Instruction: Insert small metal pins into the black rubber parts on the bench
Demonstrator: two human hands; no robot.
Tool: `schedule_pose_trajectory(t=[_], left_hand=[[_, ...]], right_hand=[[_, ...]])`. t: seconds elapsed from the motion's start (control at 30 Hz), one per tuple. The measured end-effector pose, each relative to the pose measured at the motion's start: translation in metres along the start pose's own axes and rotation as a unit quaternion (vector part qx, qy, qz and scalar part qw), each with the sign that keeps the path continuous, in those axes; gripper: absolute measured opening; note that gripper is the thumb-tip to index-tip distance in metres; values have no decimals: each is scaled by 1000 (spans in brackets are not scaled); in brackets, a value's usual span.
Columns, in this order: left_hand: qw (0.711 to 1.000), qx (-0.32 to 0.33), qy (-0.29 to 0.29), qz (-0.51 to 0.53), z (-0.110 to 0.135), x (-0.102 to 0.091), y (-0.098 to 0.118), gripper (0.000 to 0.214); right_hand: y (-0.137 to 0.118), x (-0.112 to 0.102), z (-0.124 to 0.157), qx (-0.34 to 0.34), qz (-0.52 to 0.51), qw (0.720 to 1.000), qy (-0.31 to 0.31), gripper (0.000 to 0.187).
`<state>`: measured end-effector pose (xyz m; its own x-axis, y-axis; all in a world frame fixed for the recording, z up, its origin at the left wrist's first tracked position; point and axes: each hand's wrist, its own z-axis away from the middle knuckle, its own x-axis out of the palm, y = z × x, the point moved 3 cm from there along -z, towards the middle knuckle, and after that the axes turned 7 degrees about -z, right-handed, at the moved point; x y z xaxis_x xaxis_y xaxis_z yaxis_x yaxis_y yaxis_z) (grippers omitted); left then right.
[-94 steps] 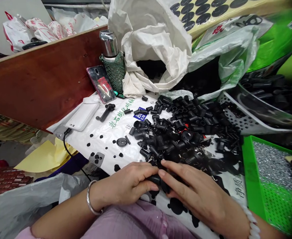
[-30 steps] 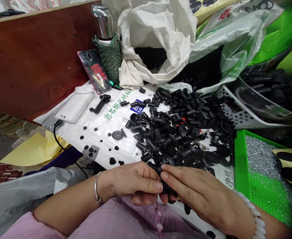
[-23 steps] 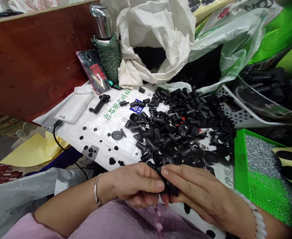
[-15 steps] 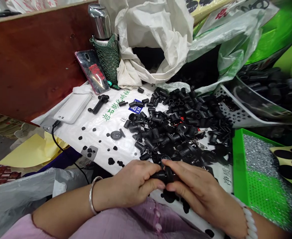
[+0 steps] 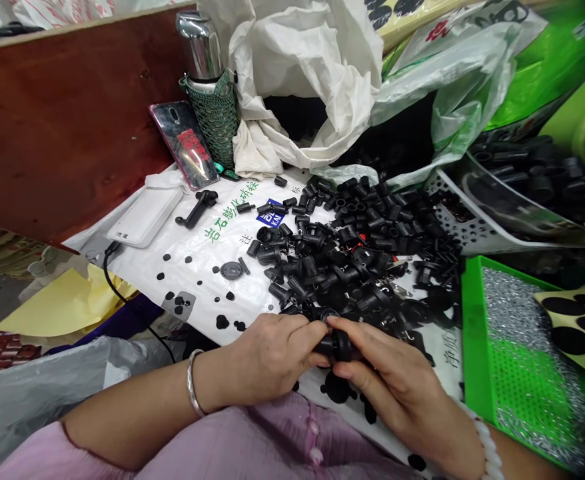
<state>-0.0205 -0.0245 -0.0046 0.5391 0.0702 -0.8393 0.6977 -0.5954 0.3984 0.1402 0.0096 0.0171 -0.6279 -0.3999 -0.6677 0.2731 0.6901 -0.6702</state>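
Between my two hands, low over the front of the work surface, is a black plastic part (image 5: 341, 347) with a round flange and a short cylindrical end. My left hand (image 5: 272, 357) closes on its cylindrical end with thumb and fingers. My right hand (image 5: 390, 380) grips the flanged side, thumb below and fingers above; its far end is hidden in the palm. Just beyond my fingers spreads a heap of black plastic parts (image 5: 342, 260), mixed tubes, caps and flanged pieces. A few metal bits show among them.
Right of the heap stands a green tray (image 5: 477, 347) of small silvery pins, below a white perforated basket (image 5: 497, 240) of black tubes. A white power bank (image 5: 145, 217), a phone (image 5: 185, 143) and a steel flask (image 5: 202, 53) are at the left and back. An open white sack (image 5: 307, 80) stands behind.
My left hand's fingers have shifted slightly along the black plastic part, covering more of its cylindrical end. Both hands keep hold of it. The view has moved slightly.
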Motion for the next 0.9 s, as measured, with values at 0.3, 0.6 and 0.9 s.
schedule_pose_trajectory(t=[0.3,0.6,0.9], left_hand=[[669,-277,-279,630,7,12,-4,43],[809,-241,-86,529,-6,4,-3,20],[949,-126,-35,287,-13,-7,-2,19]], right_hand=[[-3,-10,0,-169,101,977,-86,35],[-10,-22,-14,-20,-64,996,-62,46],[-10,-21,-7,19,-85,995,54,21]])
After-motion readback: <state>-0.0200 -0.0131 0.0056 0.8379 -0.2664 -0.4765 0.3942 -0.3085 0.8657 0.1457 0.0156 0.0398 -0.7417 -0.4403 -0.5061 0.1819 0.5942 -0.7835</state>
